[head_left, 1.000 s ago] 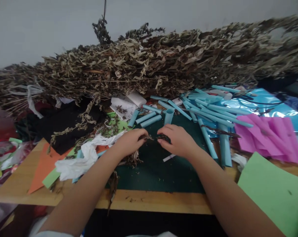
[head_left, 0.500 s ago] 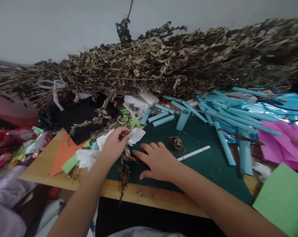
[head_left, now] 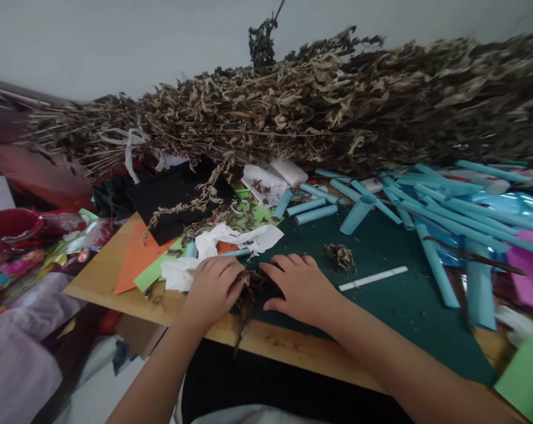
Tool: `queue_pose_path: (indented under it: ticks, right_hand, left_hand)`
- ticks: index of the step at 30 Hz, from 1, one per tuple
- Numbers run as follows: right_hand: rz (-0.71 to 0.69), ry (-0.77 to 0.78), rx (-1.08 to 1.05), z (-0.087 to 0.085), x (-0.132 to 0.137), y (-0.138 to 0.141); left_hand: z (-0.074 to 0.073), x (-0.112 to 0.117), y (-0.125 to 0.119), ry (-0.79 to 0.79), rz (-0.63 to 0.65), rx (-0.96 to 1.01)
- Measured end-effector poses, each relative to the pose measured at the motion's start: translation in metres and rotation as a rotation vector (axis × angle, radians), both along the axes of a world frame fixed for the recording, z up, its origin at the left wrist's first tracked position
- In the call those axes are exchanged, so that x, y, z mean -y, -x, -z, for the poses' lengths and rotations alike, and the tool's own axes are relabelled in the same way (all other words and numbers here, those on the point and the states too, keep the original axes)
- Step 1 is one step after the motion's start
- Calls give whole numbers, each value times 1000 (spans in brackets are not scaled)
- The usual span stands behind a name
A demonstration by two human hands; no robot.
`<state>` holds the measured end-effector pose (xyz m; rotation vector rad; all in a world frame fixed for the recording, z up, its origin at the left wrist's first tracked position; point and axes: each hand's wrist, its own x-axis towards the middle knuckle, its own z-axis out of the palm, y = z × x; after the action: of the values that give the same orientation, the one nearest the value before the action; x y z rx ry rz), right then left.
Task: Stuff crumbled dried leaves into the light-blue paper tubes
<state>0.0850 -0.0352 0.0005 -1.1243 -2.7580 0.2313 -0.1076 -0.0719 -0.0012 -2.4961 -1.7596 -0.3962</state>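
My left hand [head_left: 215, 290] rests palm down near the front edge of the wooden table, its fingers curled against a dried brown leaf clump [head_left: 245, 306] that hangs toward the edge. My right hand [head_left: 302, 290] lies on the dark green sheet [head_left: 381, 312] with its fingers spread and nothing in them. Behind the left hand are crumpled white tissue paper [head_left: 266, 238] and a blue paper tube partly hidden beneath it. Beyond the right hand sit a small ball of dried leaves [head_left: 340, 257] and a thin white paper roll [head_left: 373, 278].
Long bundles of dried stalks [head_left: 293, 112] lie along the wall. Several blue paper tubes [head_left: 452, 212] are piled at the right, beside pink paper [head_left: 531, 271] and green paper [head_left: 526, 374]. Black paper [head_left: 160, 203] and orange paper [head_left: 133, 259] lie at the left.
My left hand has come down from the white tissue paper onto the dried leaf clump. My right hand stays nearly in place. The view has turned slightly left.
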Motion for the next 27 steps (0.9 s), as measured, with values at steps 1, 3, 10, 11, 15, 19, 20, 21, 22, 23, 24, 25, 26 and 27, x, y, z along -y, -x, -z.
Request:
queue_pose_path:
  ticks: [1,3,10,11,15,19,20,21,22,23,24,25,26,27]
  right_hand:
    - [4,8,3,1,0,1]
    - [9,25,9,2,0,2]
    - [-9,92,7,5,-1,2]
    - [-11,99,5,5,-1,2]
    - [-19,134,-13,7,-2,1]
    - [-11,182,-57,9,-5,-4]
    - [-6,195,-70,9,-6,-5]
    - [0,207,-84,10,-7,-7]
    - [5,220,-98,10,-8,-8]
    - [9,233,-112,10,-8,-10]
    - [11,247,-126,10,-9,-11]
    - [13,261,-140,11,-9,-13]
    - [16,276,-156,11,-10,-14]
    - [21,289,-173,11,-11,-16]
  left_hand:
    - [2,5,2,15,15,3]
    - [6,15,6,51,47,9]
    - [21,34,-4,186,102,-8]
    - [22,34,-7,183,77,-11]
    - [21,29,-14,167,31,16]
    - [14,23,-15,211,101,53]
    - [13,22,-15,217,113,57]
    - [12,21,-14,219,129,60]
    - [12,20,-13,218,150,64]
    - [12,19,-12,214,177,68]
    - [13,17,-12,207,207,75]
    - [14,16,-11,195,235,86]
    - [16,16,-10,181,256,99]
    - [17,15,-10,165,268,110]
